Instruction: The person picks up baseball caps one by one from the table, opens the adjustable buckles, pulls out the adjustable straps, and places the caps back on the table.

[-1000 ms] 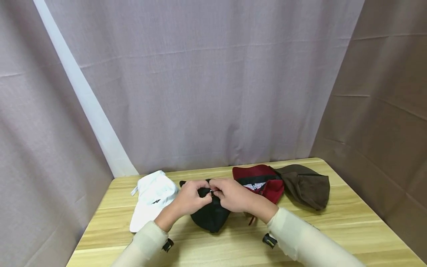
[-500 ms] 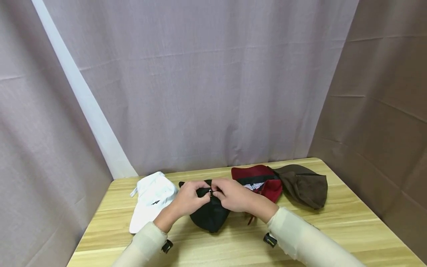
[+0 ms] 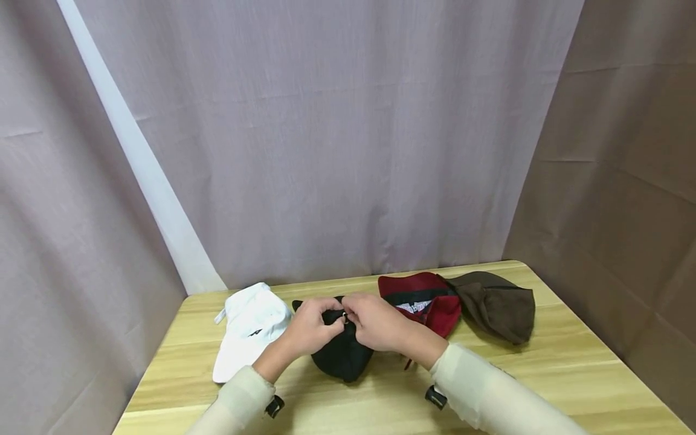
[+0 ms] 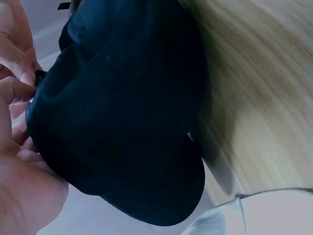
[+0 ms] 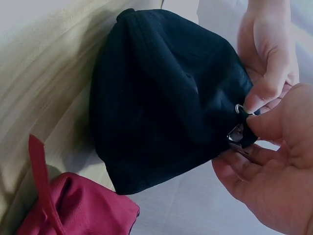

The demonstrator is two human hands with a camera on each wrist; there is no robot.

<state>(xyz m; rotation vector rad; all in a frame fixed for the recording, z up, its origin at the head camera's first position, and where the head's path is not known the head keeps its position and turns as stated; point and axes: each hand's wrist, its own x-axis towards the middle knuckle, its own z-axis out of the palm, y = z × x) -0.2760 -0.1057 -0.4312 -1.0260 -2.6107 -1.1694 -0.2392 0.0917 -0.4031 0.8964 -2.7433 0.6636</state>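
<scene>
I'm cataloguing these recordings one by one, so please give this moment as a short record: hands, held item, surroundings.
Left hand: grips the rim of the black cloth peaked cap
Right hand: pinches its narrow black fabric strap beside the small silver metal buckle
Left of black cap: white cloth peaked cap
Right of black cap: dark red cloth peaked cap, then brown cloth peaked cap
Surface: pale, round-cornered wood-grain table
Unclear: whether the black cap touches the table

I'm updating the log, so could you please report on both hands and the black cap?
Left hand holds black cap by its edge. Right hand pinches strap beside metal clasp. Red cap close by, nothing visibly blocking.
</scene>
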